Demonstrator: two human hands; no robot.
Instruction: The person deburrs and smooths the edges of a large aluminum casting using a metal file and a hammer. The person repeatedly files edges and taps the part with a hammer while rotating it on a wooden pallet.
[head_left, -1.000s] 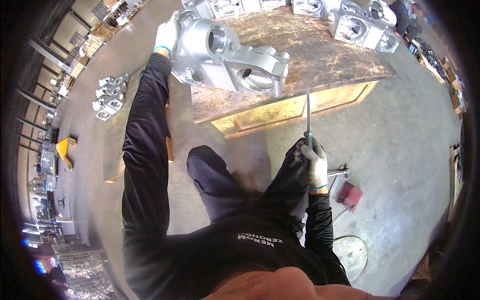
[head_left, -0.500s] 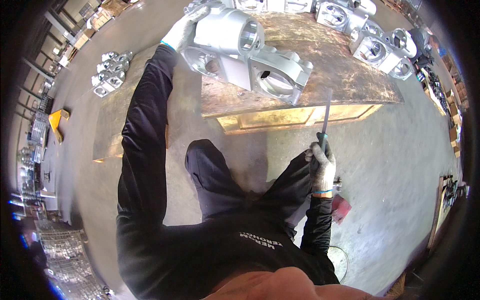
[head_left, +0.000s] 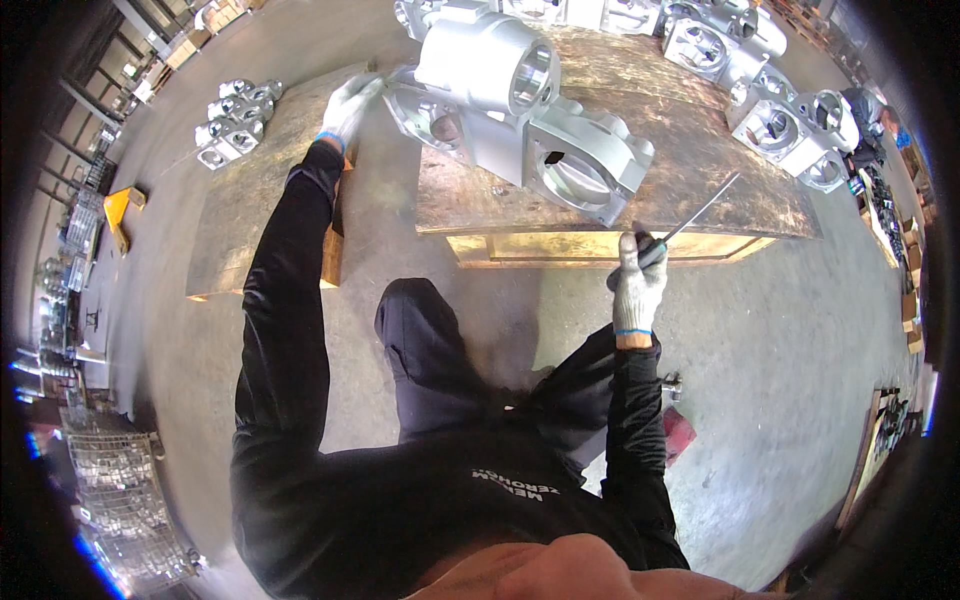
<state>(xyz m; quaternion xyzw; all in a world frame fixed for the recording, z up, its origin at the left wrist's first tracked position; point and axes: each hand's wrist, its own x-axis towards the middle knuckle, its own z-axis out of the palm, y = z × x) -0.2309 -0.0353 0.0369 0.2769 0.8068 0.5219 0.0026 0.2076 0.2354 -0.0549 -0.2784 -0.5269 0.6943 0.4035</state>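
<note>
A large silver metal casting [head_left: 480, 60] with round bores and an open ring-like end sits on the wooden workbench [head_left: 460, 205] in front of me. My left hand [head_left: 350, 105], in a pale work glove, is at the casting's left side with fingers stretched toward its edge; whether the fingertips touch it I cannot tell. My right hand [head_left: 640, 280], gloved too, is closed around the dark green handle of a slim file [head_left: 700, 212]. The file's blade slants up to the right, over the bench's front edge, apart from the casting.
More silver castings stand along the bench's far side and right end [head_left: 790, 135]. A lower wooden table [head_left: 240, 240] with small castings [head_left: 235, 125] is on the left. A yellow pallet-jack-like object [head_left: 118, 215] stands farther left. A red item [head_left: 678, 435] lies beside my right forearm.
My left hand has come off the casting's upper left and moved down and left. My right hand has moved forward, and the file has swung from upright to slanting right.
</note>
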